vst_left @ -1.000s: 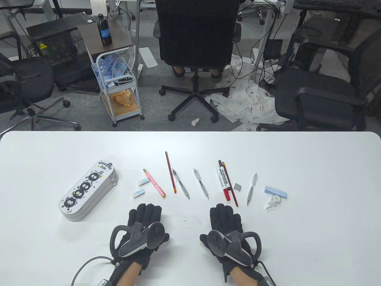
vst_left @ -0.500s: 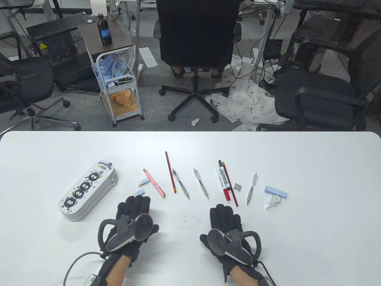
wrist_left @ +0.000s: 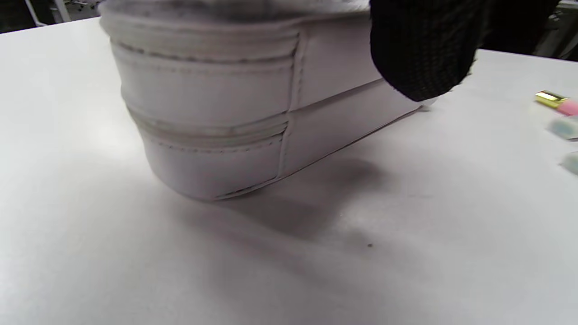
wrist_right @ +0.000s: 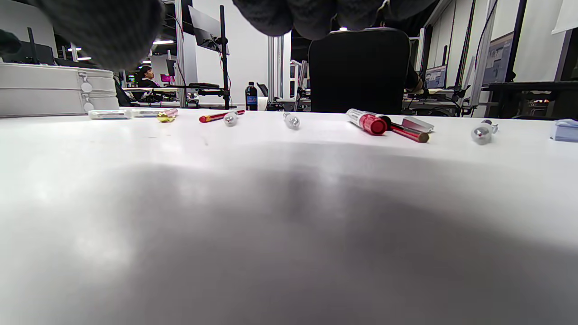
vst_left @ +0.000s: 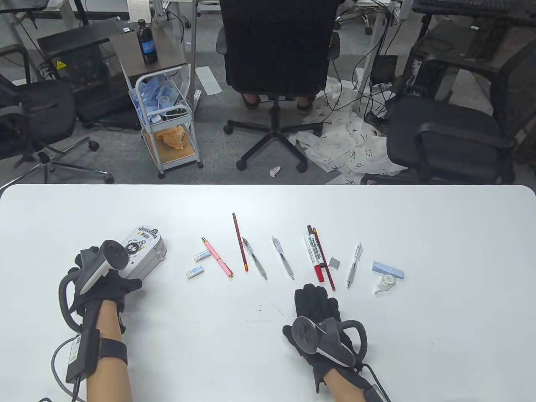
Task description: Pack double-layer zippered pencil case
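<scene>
The white double-layer pencil case (vst_left: 144, 247) with black cartoon figures lies at the table's left. My left hand (vst_left: 104, 272) covers and grips its near end. In the left wrist view a gloved finger (wrist_left: 424, 49) presses the case's side (wrist_left: 216, 104), both zips look closed, and the near end seems raised slightly off the table. My right hand (vst_left: 315, 300) rests flat and empty on the table, just in front of the red-capped marker (vst_left: 314, 253).
To the right of the case lies a row of things. It holds two small erasers (vst_left: 195, 272), a pink pen (vst_left: 217, 257), a red pencil (vst_left: 240, 242), clear pens (vst_left: 282, 257), a grey block (vst_left: 334, 263), a blue pad (vst_left: 388, 269) and a correction tape (vst_left: 384, 284).
My left hand moved from the table's front middle out to the left and took hold of the pencil case's near end. The right hand stayed put.
</scene>
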